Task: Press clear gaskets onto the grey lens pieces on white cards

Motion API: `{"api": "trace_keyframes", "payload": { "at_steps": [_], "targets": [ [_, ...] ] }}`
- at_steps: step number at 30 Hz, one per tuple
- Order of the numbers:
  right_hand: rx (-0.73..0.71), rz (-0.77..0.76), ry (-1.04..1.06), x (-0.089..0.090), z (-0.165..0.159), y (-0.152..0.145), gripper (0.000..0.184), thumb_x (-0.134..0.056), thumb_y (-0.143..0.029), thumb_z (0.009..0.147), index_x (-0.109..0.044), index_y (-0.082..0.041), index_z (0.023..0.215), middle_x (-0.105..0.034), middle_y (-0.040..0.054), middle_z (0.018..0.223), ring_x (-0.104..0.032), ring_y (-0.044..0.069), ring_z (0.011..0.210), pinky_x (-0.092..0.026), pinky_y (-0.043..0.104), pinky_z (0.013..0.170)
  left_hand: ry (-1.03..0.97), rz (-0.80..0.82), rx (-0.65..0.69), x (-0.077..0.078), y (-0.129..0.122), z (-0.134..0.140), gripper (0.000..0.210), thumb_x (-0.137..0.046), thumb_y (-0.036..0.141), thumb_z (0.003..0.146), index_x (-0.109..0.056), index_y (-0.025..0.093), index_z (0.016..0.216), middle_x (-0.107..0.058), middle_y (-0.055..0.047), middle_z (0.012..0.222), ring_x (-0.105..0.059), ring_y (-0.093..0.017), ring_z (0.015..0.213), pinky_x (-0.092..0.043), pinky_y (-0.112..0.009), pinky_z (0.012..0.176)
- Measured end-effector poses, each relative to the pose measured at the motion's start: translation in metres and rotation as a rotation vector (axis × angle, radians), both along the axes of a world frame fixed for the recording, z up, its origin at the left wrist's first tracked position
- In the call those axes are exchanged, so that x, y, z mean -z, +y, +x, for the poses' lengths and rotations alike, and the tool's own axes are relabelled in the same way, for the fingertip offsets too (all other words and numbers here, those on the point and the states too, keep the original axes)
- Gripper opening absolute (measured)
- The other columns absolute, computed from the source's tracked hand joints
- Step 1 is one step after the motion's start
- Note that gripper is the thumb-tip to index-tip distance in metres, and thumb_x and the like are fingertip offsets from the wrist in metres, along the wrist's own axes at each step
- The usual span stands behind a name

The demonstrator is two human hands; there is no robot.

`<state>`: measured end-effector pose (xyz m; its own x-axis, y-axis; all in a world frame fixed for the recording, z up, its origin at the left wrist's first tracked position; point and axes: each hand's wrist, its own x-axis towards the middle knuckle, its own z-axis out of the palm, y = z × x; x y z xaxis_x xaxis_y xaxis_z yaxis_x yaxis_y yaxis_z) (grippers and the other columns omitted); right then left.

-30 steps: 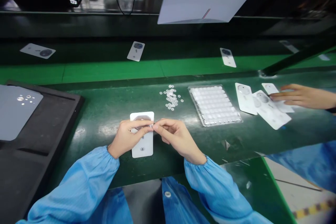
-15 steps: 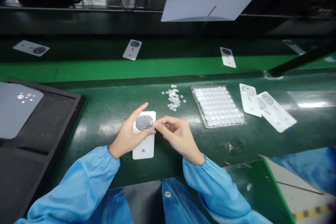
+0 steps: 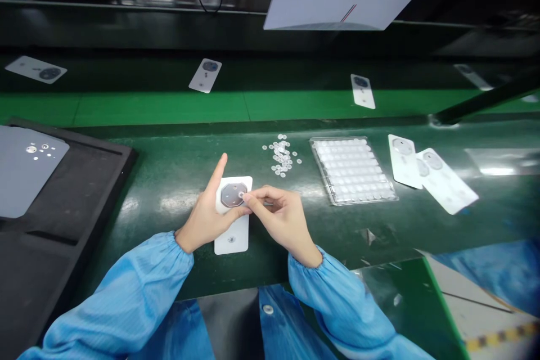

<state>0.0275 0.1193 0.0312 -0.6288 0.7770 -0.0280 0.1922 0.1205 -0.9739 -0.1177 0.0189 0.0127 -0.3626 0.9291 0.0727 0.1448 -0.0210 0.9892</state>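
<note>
A white phone-back-shaped panel [image 3: 232, 236] with a dark octagonal camera area [image 3: 233, 195] lies in front of me on the green table. My left hand [image 3: 208, 214] rests over its left side, index finger stretched upward and thumb laid across the panel; its other fingers are hidden. Between thumb and index finger, my right hand [image 3: 276, 211] pinches a small white ring [image 3: 242, 195] at the right part of the dark area. Whether the ring touches the surface I cannot tell. Beyond the hands is a scattered heap of small clear-white discs [image 3: 282, 156].
A clear tray [image 3: 354, 171] of white round pieces sits right of the discs, with white panels [image 3: 447, 180] beyond it. A black tray [image 3: 97, 180] holding a grey sheet [image 3: 29, 180] stands left. More panels [image 3: 205, 75] lie on the green belt behind; a dark post [image 3: 485, 95] rises right.
The right hand's pinched ring has shifted slightly left, onto the dark area. My left index finger has straightened upward. Panels on the back belt have moved left.
</note>
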Motion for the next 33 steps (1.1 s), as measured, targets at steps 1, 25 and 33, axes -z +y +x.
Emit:
{"api": "trace_keyframes", "payload": {
  "at_steps": [1, 25, 33],
  "targets": [
    [0.005, -0.008, 0.007, 0.0, -0.001, 0.0, 0.028, -0.076, -0.044, 0.085, -0.077, -0.017, 0.079, -0.076, 0.0071, 0.072, -0.069, 0.018, 0.062, -0.054, 0.028, 0.055, -0.002, -0.003, 0.002, 0.0, 0.0, 0.0, 0.109, -0.078, 0.034, 0.087, -0.004, 0.03, 0.166, -0.071, -0.002, 0.101, -0.067, -0.021, 0.082, -0.059, -0.038, 0.083],
    [-0.148, -0.332, 0.108, 0.02, 0.003, 0.014, 0.048, -0.067, -0.069, 0.086, -0.058, -0.022, 0.092, -0.069, 0.0002, 0.072, -0.065, 0.015, 0.061, -0.052, 0.026, 0.054, -0.634, -0.067, -0.119, 0.005, 0.013, 0.0, 0.069, -0.088, 0.041, 0.075, -0.061, 0.014, 0.133, -0.077, -0.012, 0.108, -0.074, -0.024, 0.09, -0.06, -0.03, 0.075],
    [-0.414, -0.204, -0.088, 0.024, 0.017, -0.016, 0.037, -0.07, -0.055, 0.09, -0.075, -0.018, 0.093, -0.076, 0.0055, 0.077, -0.069, 0.02, 0.065, -0.052, 0.028, 0.055, -0.835, -0.017, -0.209, 0.004, 0.011, -0.006, 0.074, -0.092, 0.035, 0.07, -0.054, 0.018, 0.131, -0.075, -0.013, 0.116, -0.076, -0.026, 0.089, -0.062, -0.036, 0.075]
  ]
}}
